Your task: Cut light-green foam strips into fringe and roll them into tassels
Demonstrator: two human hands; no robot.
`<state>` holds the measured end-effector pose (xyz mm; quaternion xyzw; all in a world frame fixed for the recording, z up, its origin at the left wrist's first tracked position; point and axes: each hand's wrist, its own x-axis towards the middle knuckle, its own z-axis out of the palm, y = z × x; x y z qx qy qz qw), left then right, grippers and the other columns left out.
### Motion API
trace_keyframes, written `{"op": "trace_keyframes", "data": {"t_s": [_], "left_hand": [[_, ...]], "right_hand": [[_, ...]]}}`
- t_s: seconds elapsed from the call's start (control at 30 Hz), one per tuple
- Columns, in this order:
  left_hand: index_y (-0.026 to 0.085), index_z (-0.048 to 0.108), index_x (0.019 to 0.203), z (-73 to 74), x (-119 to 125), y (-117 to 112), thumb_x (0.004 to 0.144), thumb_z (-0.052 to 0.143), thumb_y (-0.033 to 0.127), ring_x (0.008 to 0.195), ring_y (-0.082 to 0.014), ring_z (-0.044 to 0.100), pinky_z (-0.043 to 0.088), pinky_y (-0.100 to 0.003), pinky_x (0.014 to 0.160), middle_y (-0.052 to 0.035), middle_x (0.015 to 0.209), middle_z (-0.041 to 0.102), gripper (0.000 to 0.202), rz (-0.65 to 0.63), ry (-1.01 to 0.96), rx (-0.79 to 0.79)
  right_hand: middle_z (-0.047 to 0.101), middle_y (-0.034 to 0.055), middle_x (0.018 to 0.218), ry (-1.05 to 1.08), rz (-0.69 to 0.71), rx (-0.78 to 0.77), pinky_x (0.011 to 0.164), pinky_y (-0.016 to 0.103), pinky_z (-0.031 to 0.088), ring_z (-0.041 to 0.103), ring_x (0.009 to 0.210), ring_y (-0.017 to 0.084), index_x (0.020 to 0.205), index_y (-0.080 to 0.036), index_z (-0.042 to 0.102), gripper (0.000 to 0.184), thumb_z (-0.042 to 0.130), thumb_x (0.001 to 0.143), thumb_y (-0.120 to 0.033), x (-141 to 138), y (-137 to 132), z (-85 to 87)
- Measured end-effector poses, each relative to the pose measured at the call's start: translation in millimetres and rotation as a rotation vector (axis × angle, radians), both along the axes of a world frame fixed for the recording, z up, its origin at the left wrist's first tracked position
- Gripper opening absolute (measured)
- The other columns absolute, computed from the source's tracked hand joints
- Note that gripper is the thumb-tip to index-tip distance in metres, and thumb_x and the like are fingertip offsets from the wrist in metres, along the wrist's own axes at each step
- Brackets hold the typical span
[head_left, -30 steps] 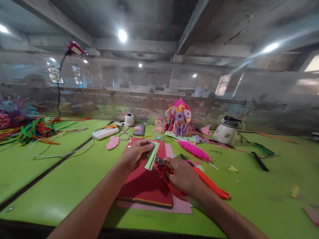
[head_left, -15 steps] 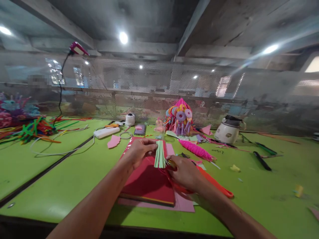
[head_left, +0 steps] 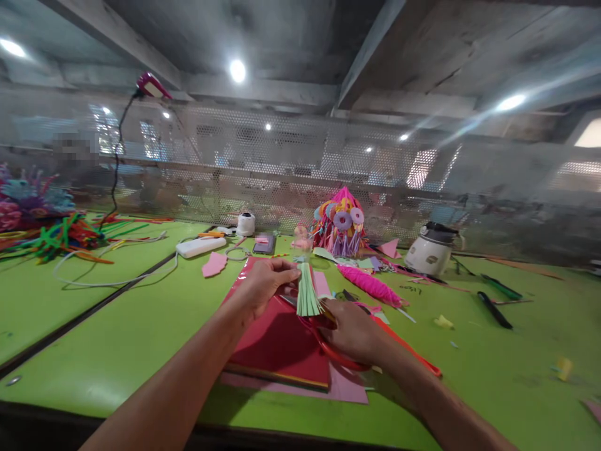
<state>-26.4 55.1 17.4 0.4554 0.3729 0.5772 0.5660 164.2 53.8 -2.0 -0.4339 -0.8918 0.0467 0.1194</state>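
Observation:
My left hand (head_left: 272, 282) pinches the top of a pale green fringed paper tassel (head_left: 308, 293), whose thin strips hang down and fan out slightly. Over at its right side, my right hand (head_left: 347, 329) is closed on a pair of scissors with red handles (head_left: 340, 358). A bit of blade shows to the left of the tassel; the rest is hidden behind the paper and fingers. Both hands are above a dark red book or pad (head_left: 282, 351), which lies on pink paper sheets (head_left: 350, 385).
A pink yarn bundle (head_left: 373, 285) and an orange-red strip (head_left: 413, 351) lie to the right, near a white kettle (head_left: 429, 250). Farther back are hanging paper decorations (head_left: 342, 222) and a phone (head_left: 264, 244). A white power strip (head_left: 201, 247) with its cable lies left.
The tassel and both hands have shifted slightly right in view. A scissor blade now shows left of the tassel, and more of the red handle is visible.

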Motion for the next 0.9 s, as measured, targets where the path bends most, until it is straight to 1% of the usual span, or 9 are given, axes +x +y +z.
{"op": "trace_keyframes", "data": {"t_s": [0.1, 0.17, 0.27, 0.37, 0.43, 0.5, 0.57, 0.7, 0.9], "left_hand": [[0.01, 0.062, 0.067, -0.3, -1.4, -0.3, 0.059, 0.075, 0.024, 0.052, -0.0097, 0.055, 0.047, -0.023, 0.051, -0.0025, 0.06, 0.061, 0.021, -0.046, -0.009, 0.024], [0.01, 0.061, 0.067, -0.3, -1.9, -0.9, 0.061, 0.074, 0.024, 0.052, -0.0087, 0.055, 0.046, -0.021, 0.051, -0.0017, 0.06, 0.061, 0.02, -0.084, -0.023, 0.04], [0.011, 0.06, 0.069, -1.5, -1.4, -1.9, 0.065, 0.072, 0.022, 0.051, -0.0072, 0.054, 0.046, -0.02, 0.051, -0.0006, 0.061, 0.061, 0.017, -0.17, -0.054, 0.078], [0.012, 0.06, 0.073, -5.5, 0.5, -2.8, 0.069, 0.069, 0.02, 0.053, -0.0079, 0.055, 0.046, -0.021, 0.053, 0.0001, 0.063, 0.06, 0.012, -0.277, -0.075, 0.115], [0.013, 0.06, 0.075, -9.1, 2.3, -3.3, 0.072, 0.066, 0.02, 0.056, -0.009, 0.056, 0.047, -0.023, 0.055, 0.0003, 0.065, 0.06, 0.01, -0.334, -0.073, 0.134], [0.013, 0.06, 0.077, -12.3, 4.0, -4.0, 0.074, 0.064, 0.019, 0.058, -0.0093, 0.056, 0.047, -0.024, 0.057, 0.0002, 0.066, 0.06, 0.007, -0.374, -0.069, 0.142], [0.013, 0.06, 0.077, -14.1, 5.4, -4.8, 0.074, 0.064, 0.018, 0.059, -0.0092, 0.056, 0.046, -0.024, 0.058, -0.0001, 0.067, 0.06, 0.006, -0.392, -0.065, 0.139], [0.013, 0.06, 0.076, -14.0, 7.4, -6.4, 0.072, 0.066, 0.018, 0.058, -0.0096, 0.055, 0.045, -0.024, 0.057, 0.0, 0.066, 0.06, 0.008, -0.388, -0.051, 0.114], [0.013, 0.062, 0.081, -13.0, 11.3, -7.1, 0.079, 0.058, 0.029, 0.059, -0.0098, 0.054, 0.043, -0.024, 0.058, -0.0017, 0.067, 0.058, 0.017, -0.403, -0.041, 0.081]], "right_hand": [[0.065, 0.0063, 0.078, -0.043, -0.014, 0.02, 0.051, 0.025, 0.026, 0.055, 0.064, 0.018, 0.08, -0.019, 0.061, 0.019, 0.052, 0.08, -0.035, 2.5, -3.7, 6.8], [0.065, 0.0075, 0.081, 0.006, -0.03, 0.012, 0.053, 0.026, 0.029, 0.056, 0.067, 0.019, 0.085, -0.019, 0.064, 0.02, 0.054, 0.078, -0.034, 5.5, -3.1, 12.2], [0.064, 0.0085, 0.085, 0.33, 0.011, -0.08, 0.059, 0.027, 0.038, 0.056, 0.071, 0.018, 0.096, -0.016, 0.064, 0.024, 0.053, 0.08, -0.03, 11.0, 1.5, 20.3], [0.063, 0.0075, 0.08, 0.743, 0.099, -0.306, 0.061, 0.028, 0.042, 0.057, 0.07, 0.016, 0.094, -0.014, 0.064, 0.028, 0.047, 0.085, -0.035, 14.1, 4.5, 26.3], [0.062, 0.0061, 0.078, 0.891, 0.169, -0.473, 0.061, 0.027, 0.043, 0.057, 0.071, 0.015, 0.09, -0.014, 0.065, 0.03, 0.046, 0.087, -0.037, 12.9, 2.9, 28.1], [0.062, 0.0039, 0.075, 0.945, 0.24, -0.58, 0.06, 0.026, 0.042, 0.056, 0.068, 0.013, 0.086, -0.015, 0.066, 0.028, 0.047, 0.088, -0.036, 9.2, -0.9, 28.4], [0.061, 0.0013, 0.069, 0.973, 0.276, -0.62, 0.058, 0.024, 0.041, 0.053, 0.061, 0.01, 0.081, -0.015, 0.067, 0.024, 0.051, 0.086, -0.032, 4.7, -5.1, 28.0], [0.059, -0.0011, 0.059, 1.048, 0.234, -0.638, 0.053, 0.022, 0.039, 0.05, 0.054, 0.008, 0.07, -0.013, 0.065, 0.015, 0.064, 0.075, -0.027, 0.0, -8.2, 25.7], [0.058, -0.0005, 0.056, 1.045, 0.179, -0.617, 0.051, 0.023, 0.039, 0.051, 0.05, 0.009, 0.066, -0.013, 0.062, 0.017, 0.064, 0.074, -0.028, 0.1, -3.9, 19.8]]}}
